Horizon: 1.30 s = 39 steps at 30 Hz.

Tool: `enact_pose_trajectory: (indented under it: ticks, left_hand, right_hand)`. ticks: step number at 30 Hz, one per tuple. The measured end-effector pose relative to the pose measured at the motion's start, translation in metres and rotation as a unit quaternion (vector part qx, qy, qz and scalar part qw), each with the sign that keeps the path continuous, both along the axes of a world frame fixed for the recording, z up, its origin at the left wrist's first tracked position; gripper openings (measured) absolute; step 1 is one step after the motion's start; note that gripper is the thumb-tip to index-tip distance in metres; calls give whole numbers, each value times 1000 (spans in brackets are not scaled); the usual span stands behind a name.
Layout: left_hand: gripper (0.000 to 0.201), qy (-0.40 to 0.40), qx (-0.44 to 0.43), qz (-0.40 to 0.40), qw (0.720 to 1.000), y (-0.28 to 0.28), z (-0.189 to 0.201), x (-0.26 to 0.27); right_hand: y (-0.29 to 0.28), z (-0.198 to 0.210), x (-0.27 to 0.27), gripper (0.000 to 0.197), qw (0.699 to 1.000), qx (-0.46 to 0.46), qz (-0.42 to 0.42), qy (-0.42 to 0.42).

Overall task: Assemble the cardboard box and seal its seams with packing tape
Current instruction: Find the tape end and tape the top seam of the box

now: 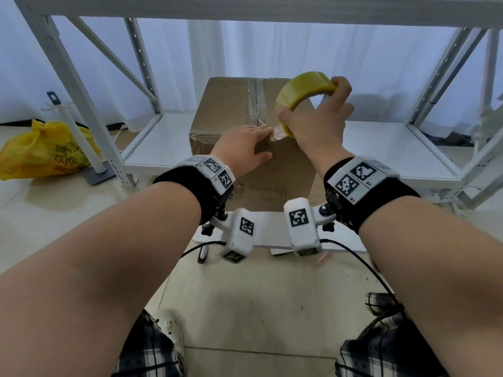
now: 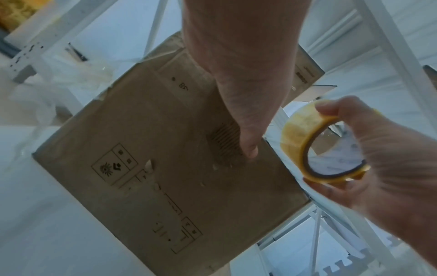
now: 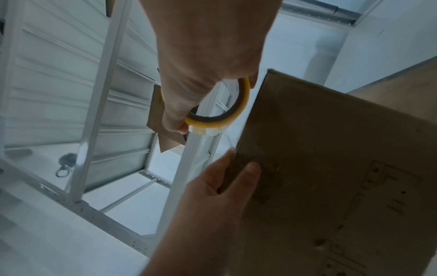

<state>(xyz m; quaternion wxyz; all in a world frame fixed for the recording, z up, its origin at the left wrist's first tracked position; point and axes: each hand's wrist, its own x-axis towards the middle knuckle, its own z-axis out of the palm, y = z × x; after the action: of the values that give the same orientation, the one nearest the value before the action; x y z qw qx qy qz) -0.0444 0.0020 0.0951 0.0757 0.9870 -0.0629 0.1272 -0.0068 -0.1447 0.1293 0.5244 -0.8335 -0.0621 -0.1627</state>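
- The cardboard box (image 1: 239, 110) stands on the floor in front of a white metal shelf (image 1: 152, 148). Its top flaps are closed, and grey tape runs down the middle seam.
- The left hand (image 1: 242, 148) lies flat on the near top edge of the box. Its fingers are straight and its thumb presses the front side.
- The right hand (image 1: 318, 123) grips the yellow tape roll (image 1: 302, 91). The fingers curl over the roll and the thumb is under it.
- The roll is up over the near right corner of the box. A strip of tape goes from it down to that edge by the left fingertips.
- A yellow bag (image 1: 43, 151) lies on the floor, well off to the left.
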Motion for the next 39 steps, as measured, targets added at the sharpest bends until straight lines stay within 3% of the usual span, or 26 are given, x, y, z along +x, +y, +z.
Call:
enact_pose_trajectory:
  ticks: [4,10,27,32,35,39]
  left_hand:
    - [61,12,-12,-11,1000,2,3,-3]
    - [61,14,-3,-11,1000,1,3,-2]
    - [62,21,73,59,995,-32,-1,5]
    - [60,11,101,14,995,-18,3,-3]
    - [52,-27,73,-15,997,-7,5,-9]
    - [55,-11,37,-29,999,-18,5,-4]
  right_hand:
    - [-19,4,5,95,997,-24,-33,-61]
    - [-38,-14,6,94,992,-76,-64,-73]
    - [-37,-16,16,93,998,-30,-24,-44]
    - [-36,-16,17,95,998,-33,-21,-50]
    - [-36,-17,16,94,998,-33,-18,-50]
    - [-38,-17,15,94,998,-30,-17,-50]
